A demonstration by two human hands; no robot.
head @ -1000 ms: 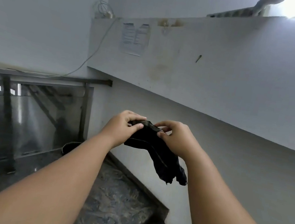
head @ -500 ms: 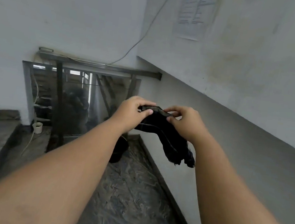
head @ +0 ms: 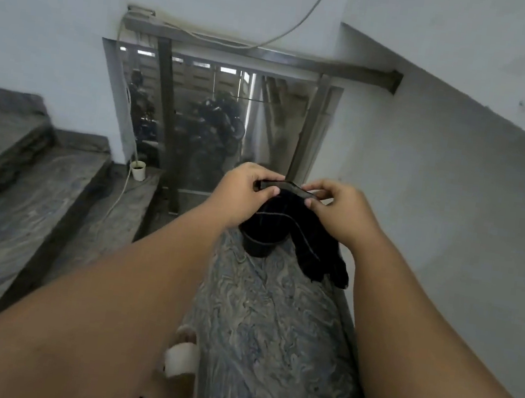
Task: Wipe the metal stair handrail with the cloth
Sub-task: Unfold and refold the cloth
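Note:
A dark cloth (head: 307,237) with thin light stripes hangs in front of me, held by its top edge. My left hand (head: 243,193) pinches the left end of that edge and my right hand (head: 341,208) pinches the right end. Beyond them, a metal handrail (head: 272,55) runs level across the top of a steel-framed glass panel at the far end of the landing, well apart from both hands. Its right end meets the white wall.
A dark bucket (head: 260,243) stands on the marbled stone landing (head: 271,332) just below the cloth. Stone steps (head: 26,176) rise at the left. A small white cup (head: 138,170) sits by the panel's foot, and a cable (head: 295,24) hangs along the wall. My foot (head: 181,354) shows below.
My view has swung down and to the left, bringing the railing, landing, bucket and steps into sight. Both hands still hold the cloth's top edge the same way.

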